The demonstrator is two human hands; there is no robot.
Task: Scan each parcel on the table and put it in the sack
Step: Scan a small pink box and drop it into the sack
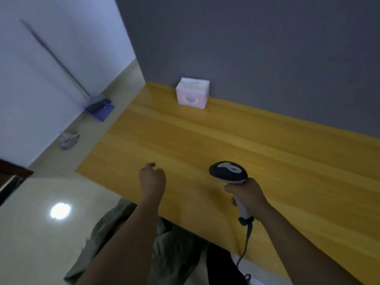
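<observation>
From the head view, the left hand (153, 179) hangs just above the yellow wooden bench (205, 140), close to its near edge. Its fingers (151, 166) are loosely curled inward with the back of the hand turned up, and they grip nothing; whether the fingertips touch the wood cannot be told. The bare left forearm runs up from the lower left, crossing a fold of grey-green cloth (111, 225) below the bench edge; what that cloth is cannot be told.

The right hand (246, 195) is wrapped tight round the pale handle of a barcode scanner (228, 172). Its fingers (231, 189) curl across the front of the handle just under the dark head, which tips forward and to the left over the bench. The scanner's cable (247, 237) drops from the butt of the handle past the bench edge. The right forearm comes in from the lower right corner, wrist roughly level.

The one package in sight, a pink and white box (192, 93), stands upright at the far side of the bench against the grey wall (246, 48), well apart from both hands.

On the floor (41, 233) to the left, a blue dustpan (99, 109) sits by the white wall.
</observation>
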